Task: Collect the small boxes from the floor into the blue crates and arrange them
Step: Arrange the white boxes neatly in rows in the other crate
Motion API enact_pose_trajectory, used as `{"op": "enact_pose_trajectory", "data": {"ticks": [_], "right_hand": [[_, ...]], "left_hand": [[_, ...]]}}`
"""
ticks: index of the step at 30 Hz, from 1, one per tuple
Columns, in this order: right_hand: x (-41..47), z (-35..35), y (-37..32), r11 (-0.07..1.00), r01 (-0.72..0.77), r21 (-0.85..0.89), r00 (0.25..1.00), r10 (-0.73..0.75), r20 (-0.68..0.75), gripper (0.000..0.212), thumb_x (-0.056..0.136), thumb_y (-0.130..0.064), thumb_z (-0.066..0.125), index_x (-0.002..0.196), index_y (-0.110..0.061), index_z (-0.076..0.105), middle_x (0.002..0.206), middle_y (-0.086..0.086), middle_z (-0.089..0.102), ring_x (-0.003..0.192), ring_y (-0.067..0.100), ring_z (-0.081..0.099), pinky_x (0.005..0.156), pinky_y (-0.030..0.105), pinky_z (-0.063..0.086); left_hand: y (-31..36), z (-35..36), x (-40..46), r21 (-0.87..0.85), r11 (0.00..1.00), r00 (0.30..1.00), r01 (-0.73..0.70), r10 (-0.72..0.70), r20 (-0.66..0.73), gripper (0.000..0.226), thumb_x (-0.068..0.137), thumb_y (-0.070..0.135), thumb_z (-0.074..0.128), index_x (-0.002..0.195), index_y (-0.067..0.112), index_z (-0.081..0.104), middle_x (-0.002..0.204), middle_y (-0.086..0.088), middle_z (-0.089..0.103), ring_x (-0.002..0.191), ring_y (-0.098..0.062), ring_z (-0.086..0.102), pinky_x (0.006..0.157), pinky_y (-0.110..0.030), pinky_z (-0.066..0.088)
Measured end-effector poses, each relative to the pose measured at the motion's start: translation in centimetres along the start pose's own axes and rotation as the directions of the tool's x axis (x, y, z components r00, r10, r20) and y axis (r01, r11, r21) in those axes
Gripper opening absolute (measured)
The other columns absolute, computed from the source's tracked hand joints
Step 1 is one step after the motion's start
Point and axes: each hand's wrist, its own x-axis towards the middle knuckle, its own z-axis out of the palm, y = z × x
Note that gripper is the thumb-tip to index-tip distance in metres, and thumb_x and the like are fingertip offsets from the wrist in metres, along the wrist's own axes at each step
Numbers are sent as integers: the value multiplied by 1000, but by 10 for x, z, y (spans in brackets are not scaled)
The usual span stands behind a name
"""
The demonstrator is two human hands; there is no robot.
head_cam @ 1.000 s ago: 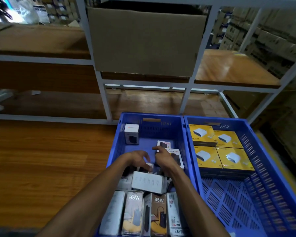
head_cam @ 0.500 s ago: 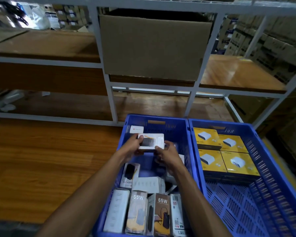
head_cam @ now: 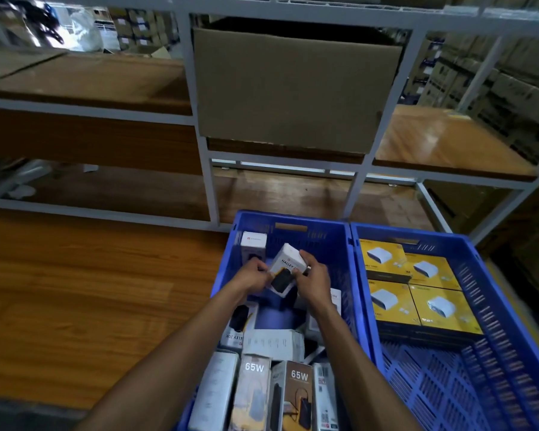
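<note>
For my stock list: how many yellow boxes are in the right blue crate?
4 yellow boxes on top: far-left, far-right, near-left, near-right. More may lie underneath.

A big open cardboard box (head_cam: 296,88) sits on the middle level of a white metal rack (head_cam: 199,132). Left of the box a flattened sheet of cardboard (head_cam: 16,65) lies on a wooden shelf board (head_cam: 84,82). Right of it is another shelf board (head_cam: 448,141), shiny. Behind the rack, stacked cartons (head_cam: 511,85) fill the background.
</note>
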Motion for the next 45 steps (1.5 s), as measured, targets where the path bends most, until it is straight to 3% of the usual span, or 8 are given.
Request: {"op": "enact_pose_trajectory", "data": {"ticks": [12,16,20,25,29,34,39,45], "right_hand": [[24,10,2,967,-176,187,965,132,225,56,96,1,52,138,-36,57,123,12,69,73,12,62,50,17,47],[35,21,5,936,-252,245,941,179,286,62,86,-9,59,126,-57,61,131,5,69,102,20,72,79,30,61],[34,21,-2,920,-259,293,929,154,336,63,97,9,49,148,-26,41,135,11,62,104,24,68,67,24,56],[39,25,-1,920,-301,252,928,222,300,51,102,0,52,145,-26,41,122,22,63,94,32,67,61,28,55],[36,23,-6,930,-271,248,940,200,276,50,103,4,49,143,-25,42,122,14,62,95,25,65,59,20,57],[40,22,-7,941,-229,247,948,158,277,60,101,6,43,145,-34,44,147,5,55,128,30,59,105,47,54],[51,24,-4,951,-194,241,950,122,286,73,97,14,37,154,-31,41,150,2,53,136,28,54,109,50,51],[57,26,-9,931,-235,278,939,143,314,70,96,21,31,158,-10,27,140,8,53,132,31,56,85,23,54]], "left_hand": [[-1,17,26,-107,992,996,72,-77,-47,30,94,19,65,123,23,57,110,-12,70,89,-25,66,72,-36,54],[-5,18,34,-159,984,986,80,-102,-133,23,88,21,67,110,26,60,107,-4,71,100,-25,68,85,-39,56],[-20,24,44,-88,986,970,143,-158,-186,24,72,32,68,74,8,65,65,-15,61,63,-35,59,57,-42,45],[-17,32,32,-105,960,965,261,-260,15,15,74,21,67,79,8,61,53,-9,53,46,-21,47,55,-33,40],[-13,36,34,-21,986,983,166,-164,88,16,84,14,59,93,7,70,84,-23,67,73,-26,59,68,-37,48],[-8,39,28,-84,991,987,99,-88,131,28,96,2,59,118,17,67,101,-6,70,78,-13,57,67,-28,46],[-51,56,83,-120,988,982,103,-81,171,97,63,38,69,156,25,43,150,-3,59,133,-24,57,112,-45,48],[-21,51,55,-102,991,985,82,-65,158,99,74,29,70,163,22,28,141,-4,64,112,-17,65,67,-22,56]]}}
